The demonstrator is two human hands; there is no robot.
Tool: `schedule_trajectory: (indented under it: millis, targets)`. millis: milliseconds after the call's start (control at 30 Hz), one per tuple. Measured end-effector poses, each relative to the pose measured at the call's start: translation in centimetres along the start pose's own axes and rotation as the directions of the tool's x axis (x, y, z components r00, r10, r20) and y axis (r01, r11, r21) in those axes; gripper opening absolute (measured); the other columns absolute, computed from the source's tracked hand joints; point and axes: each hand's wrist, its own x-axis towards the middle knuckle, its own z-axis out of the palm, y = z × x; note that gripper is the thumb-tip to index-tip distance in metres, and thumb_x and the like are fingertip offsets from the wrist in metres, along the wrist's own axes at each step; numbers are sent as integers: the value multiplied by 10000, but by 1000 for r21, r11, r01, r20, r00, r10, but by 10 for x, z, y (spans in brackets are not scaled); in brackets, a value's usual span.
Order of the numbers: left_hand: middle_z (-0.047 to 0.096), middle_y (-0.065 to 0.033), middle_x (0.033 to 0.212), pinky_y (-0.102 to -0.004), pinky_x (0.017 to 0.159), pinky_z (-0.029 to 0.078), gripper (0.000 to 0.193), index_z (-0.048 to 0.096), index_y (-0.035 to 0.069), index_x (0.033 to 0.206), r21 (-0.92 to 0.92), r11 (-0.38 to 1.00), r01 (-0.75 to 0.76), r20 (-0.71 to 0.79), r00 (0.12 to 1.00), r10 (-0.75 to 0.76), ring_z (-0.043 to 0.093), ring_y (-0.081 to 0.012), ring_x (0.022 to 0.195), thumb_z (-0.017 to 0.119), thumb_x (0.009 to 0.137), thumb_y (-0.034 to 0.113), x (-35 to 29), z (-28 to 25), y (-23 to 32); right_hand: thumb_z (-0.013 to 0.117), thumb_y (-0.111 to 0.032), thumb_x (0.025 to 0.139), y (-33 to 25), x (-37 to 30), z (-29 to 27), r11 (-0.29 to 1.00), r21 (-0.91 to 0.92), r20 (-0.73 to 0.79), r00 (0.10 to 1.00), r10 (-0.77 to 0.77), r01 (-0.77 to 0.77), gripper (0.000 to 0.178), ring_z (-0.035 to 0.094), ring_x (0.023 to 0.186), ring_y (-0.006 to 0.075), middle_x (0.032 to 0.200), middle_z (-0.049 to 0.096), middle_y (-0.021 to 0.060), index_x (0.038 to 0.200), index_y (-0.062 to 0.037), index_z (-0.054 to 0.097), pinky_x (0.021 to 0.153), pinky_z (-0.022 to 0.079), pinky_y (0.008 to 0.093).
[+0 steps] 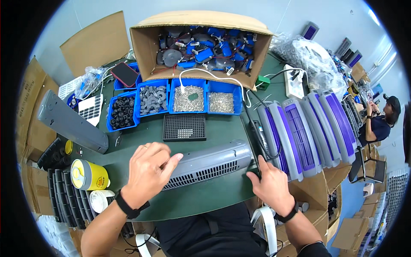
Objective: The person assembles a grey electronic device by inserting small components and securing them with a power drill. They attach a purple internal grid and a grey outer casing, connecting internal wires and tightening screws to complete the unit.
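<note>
Green tabletop [214, 202] beneath grey housing [209, 159], blue bins [188, 112]

Grey slotted housing [214, 157], green tabletop [222, 198]

Your room: table [139, 136] left of centre, between upright housing [70, 122] and tray [184, 138]; lower centre, below flat housing [209, 159] | Blocking you: bins [187, 112], carton [201, 19] upper centre; panels [299, 137] right; cup [97, 176] lower left

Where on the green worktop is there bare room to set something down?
Bare worktop lies between the black grid tray and the left-hand grey housing, and between the lying grey housing and the front edge. Crowded along the back with blue bins and at right with purple-grey panels.
</note>
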Motion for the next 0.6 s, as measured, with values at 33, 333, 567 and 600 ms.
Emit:
schedule_trajectory:
  millis: [33, 333, 567, 600]
  targets:
    - [717, -118, 847, -435, 857, 493, 142, 703, 44, 948, -12, 999, -45, -60, 997, 44, 688, -350, 886, 769, 942, 169, 2, 10, -3, 786, -238, 904, 3, 3, 7, 1000, -2, -64, 998, -11, 11, 593, 726, 807, 407, 953, 708, 223, 1361, 97, 609, 690, 587, 473]
    - [752, -251, 968, -554, 912, 506, 589, 696, 63, 1245, 49, 957, 286, 392, 876, -282, 705, -453, 1000, 442, 1086, 570, 8, 7, 7, 756, -179, 886, 15, 47, 11, 960, -279, -76, 996, -55, 32, 790, 736, 711, 379, 986, 704, 268, 1520, 149, 416, 611, 593, 451]
    - [766, -244, 1025, -543, 933, 515, 687, 715, 73, 1252, 83, 945, 317, 401, 857, -322, 712, -443, 1024, 398, 1063, 652, 9, 8, 5, 701, -172, 900, 16, 61, 7, 980, -198, -105, 994, -23, 2, 732, 747, 765, 442, 1015, 705, 336, 1471, 190, 424, 662, 614, 498]
    - [767, -245, 1026, -544, 931, 515, 687, 719, 73, 1248, 84, 944, 318, 397, 859, -324, 713, -443, 1023, 400, 1062, 652, 8, 8, 5, 697, -209, 931, 12, 54, -2, 988, -151, -157, 987, -38, 14, 741, 746, 791, 452, 1026, 711, 324, 1494, 172, 402, 677, 605, 517]
